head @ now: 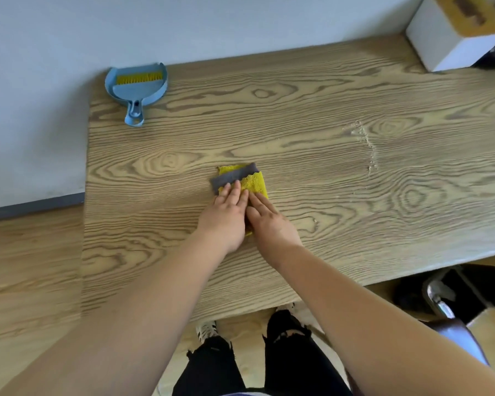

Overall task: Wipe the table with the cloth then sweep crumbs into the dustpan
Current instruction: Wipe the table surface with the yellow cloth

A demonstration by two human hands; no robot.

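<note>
A folded yellow and grey cloth (245,178) lies flat near the middle of the wooden table (326,104). My left hand (226,214) and my right hand (267,218) rest side by side on its near half, palms down, fingers stretched forward and pressing it to the table. A thin curved line of pale crumbs (367,144) lies on the table to the right of the cloth. A blue dustpan (136,87) sits at the far left corner, with a small brush with yellow bristles (139,78) lying in it.
A white box with a tan top (452,38) stands at the far right corner. The wall runs along the table's far edge. A dark chair (455,304) is to the right below the near edge. Wooden floor lies to the left.
</note>
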